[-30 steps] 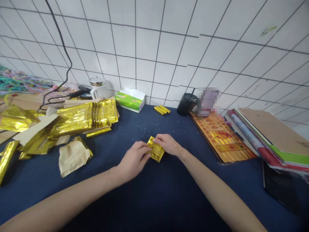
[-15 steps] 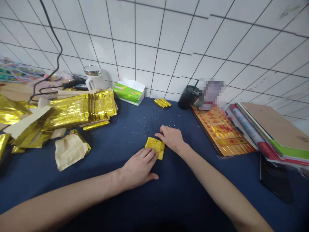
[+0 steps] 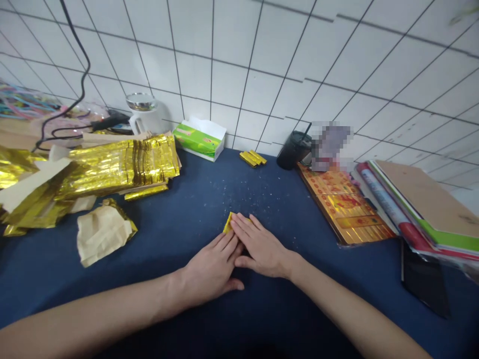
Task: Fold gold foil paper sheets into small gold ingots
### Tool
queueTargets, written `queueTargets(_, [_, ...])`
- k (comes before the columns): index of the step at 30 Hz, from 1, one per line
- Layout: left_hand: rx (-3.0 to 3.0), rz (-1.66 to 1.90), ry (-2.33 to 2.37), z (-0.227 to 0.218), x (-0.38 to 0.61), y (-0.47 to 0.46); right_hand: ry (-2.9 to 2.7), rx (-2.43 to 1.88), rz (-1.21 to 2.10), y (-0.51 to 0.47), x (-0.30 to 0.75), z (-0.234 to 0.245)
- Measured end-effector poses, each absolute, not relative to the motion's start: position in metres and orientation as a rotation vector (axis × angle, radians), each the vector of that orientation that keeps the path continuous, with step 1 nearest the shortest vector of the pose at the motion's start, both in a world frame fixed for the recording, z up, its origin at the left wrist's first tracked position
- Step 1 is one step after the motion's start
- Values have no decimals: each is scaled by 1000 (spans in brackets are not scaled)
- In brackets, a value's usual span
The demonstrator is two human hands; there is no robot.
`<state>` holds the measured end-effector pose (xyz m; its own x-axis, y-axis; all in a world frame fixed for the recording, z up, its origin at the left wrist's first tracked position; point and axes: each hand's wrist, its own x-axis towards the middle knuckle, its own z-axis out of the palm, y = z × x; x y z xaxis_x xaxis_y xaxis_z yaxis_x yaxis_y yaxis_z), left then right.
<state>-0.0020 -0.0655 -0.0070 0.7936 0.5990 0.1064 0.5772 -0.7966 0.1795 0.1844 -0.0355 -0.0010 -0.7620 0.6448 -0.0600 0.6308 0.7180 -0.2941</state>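
A small folded piece of gold foil paper (image 3: 227, 223) lies on the dark blue tabletop, mostly covered by my hands. My left hand (image 3: 213, 267) rests flat on its near left part, fingers extended and thumb apart. Across the rest of it lies my right hand (image 3: 264, 248), palm down with fingers stretched out, its fingertips reaching the far edge. The two hands touch at the fingers. To the left sits a crumpled gold-and-cream paper (image 3: 103, 232). Several small folded gold strips (image 3: 253, 158) lie near the wall.
A stack of gold foil sheets (image 3: 123, 162) spreads on the left, before a white mug (image 3: 144, 119). A green tissue pack (image 3: 200, 139) and black cup (image 3: 294, 149) stand by the tiled wall. On the right are an orange-gold printed pack (image 3: 346, 204), folders (image 3: 430, 194) and a dark phone-like slab (image 3: 424, 279).
My right hand has come from the right side of the gold paper onto its top, fingers now flat. My left hand stays on the paper. The view has shifted slightly.
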Motion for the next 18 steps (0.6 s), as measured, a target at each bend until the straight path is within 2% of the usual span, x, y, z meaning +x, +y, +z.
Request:
queueTargets(9, [2864,140,929,-3,-4,-71,-2821,-1031,446,-35,188,3])
queueTargets(13, [2865,156,905,-7,-5,-71,-2624,-1168,309,-40,201,11])
queueTargets(18, [2803,235,913,-11,-8,-72,-2734,-1142,207,-55,208,8])
